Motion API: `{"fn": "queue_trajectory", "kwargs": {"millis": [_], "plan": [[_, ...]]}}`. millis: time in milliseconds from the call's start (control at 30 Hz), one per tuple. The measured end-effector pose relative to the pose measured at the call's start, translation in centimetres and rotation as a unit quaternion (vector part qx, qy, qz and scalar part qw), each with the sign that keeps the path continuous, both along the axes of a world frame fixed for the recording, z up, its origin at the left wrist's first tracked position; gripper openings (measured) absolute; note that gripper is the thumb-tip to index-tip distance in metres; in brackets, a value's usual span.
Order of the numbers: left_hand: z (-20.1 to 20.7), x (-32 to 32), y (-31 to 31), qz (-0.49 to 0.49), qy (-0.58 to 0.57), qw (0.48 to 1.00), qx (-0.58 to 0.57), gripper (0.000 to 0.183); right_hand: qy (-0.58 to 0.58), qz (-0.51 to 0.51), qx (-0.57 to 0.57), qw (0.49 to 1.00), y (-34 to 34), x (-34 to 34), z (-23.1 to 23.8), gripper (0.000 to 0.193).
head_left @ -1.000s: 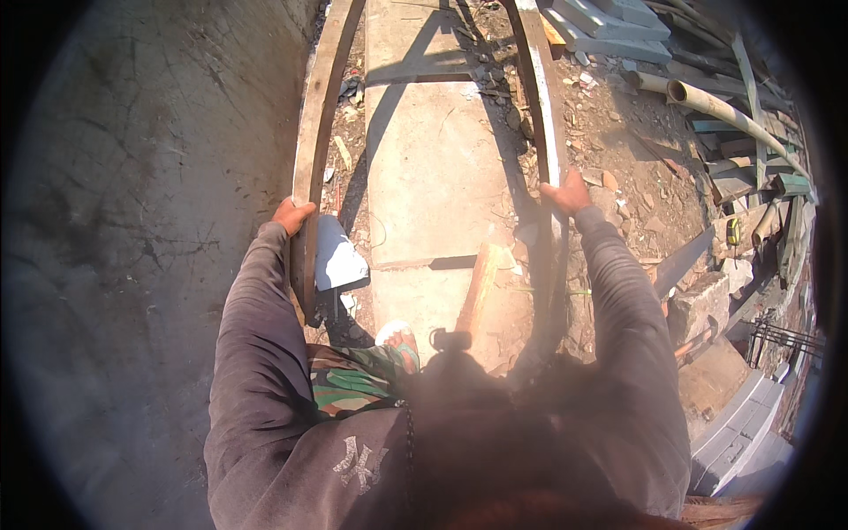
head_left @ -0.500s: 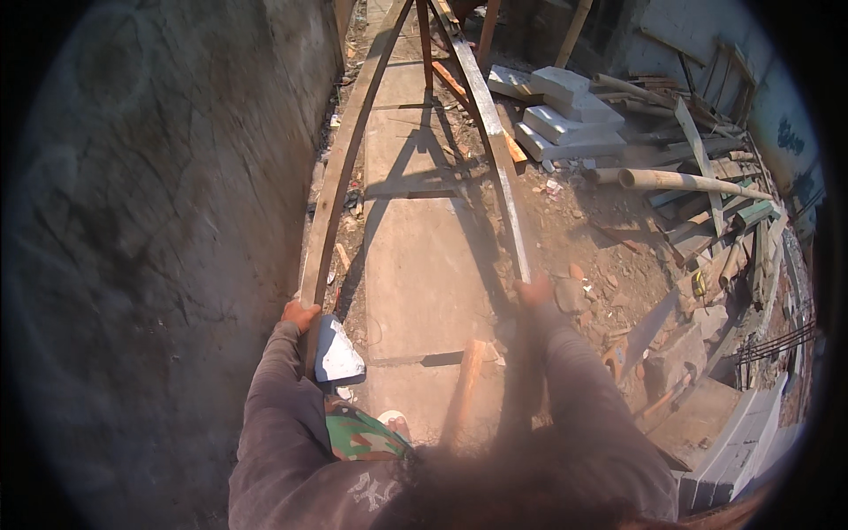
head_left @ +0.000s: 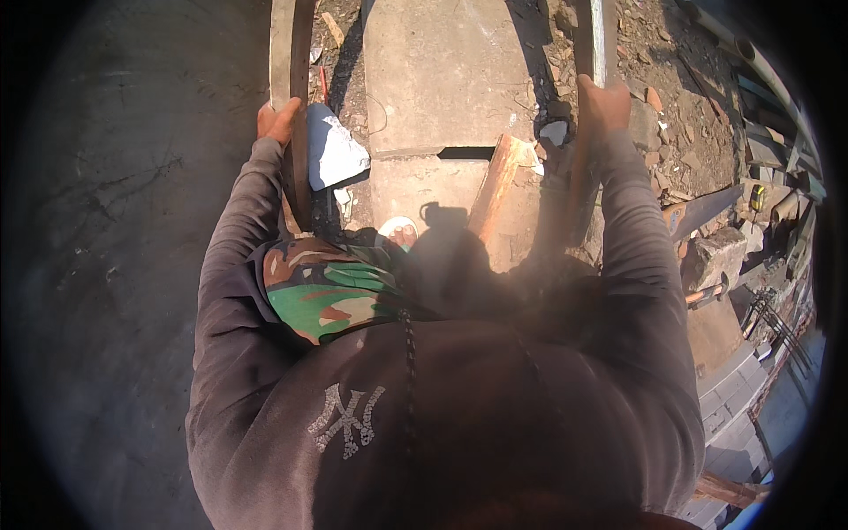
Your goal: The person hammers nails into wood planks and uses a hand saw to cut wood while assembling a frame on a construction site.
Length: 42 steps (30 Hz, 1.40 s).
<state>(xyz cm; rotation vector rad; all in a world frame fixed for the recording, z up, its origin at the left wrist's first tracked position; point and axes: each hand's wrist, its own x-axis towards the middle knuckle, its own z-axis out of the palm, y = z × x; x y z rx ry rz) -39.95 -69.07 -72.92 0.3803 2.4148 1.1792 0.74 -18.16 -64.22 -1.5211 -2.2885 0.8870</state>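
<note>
My left hand (head_left: 277, 122) is wrapped round a long wooden beam (head_left: 290, 53), close beside the grey wall. On the other side, my right hand (head_left: 608, 106) grips a second wooden beam (head_left: 595, 40) that has a pale, sunlit face. Both beams run away from me and leave the view at the top edge, so their far ends are hidden. A white block with a broken edge (head_left: 336, 155) lies just right of the left beam. Between the beams, a short wooden piece (head_left: 500, 187) rests tilted on the concrete path.
A grey wall (head_left: 132, 177) borders my left side. The concrete path (head_left: 442, 79) runs ahead between strips of rubble. To the right lie a handsaw (head_left: 704, 210), a yellow tape measure (head_left: 757, 197), a broken concrete chunk (head_left: 715, 256), bamboo poles (head_left: 767, 66) and stacked grey blocks (head_left: 733, 397).
My view has tilted down toward my body. The beams' meeting point and the white slabs have left the view. Both hands appear higher and keep their hold on the beams.
</note>
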Motion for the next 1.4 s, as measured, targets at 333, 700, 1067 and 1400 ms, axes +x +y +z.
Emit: {"fn": "queue_trajectory", "kwargs": {"millis": [333,700,1067,1400], "plan": [[-0.6,0.7,-0.8,0.031,0.008,0.999,-0.035,0.046,-0.064,0.013,0.034,0.997,-0.2,-1.1,-0.7,0.069],[1.6,2.2,0.8,0.068,0.122,0.972,-0.187,0.058,-0.095,0.096,0.061,0.989,1.6,-0.6,-0.8,0.072],[1.4,2.3,1.1,0.060,0.142,0.970,-0.186,0.057,-0.053,0.032,0.072,0.996,-1.4,-1.3,1.5,0.101],[5.7,5.4,3.8,0.090,0.273,0.935,-0.208,0.077,-0.016,0.225,0.081,0.971,-15.6,10.4,4.8,0.042]]}}
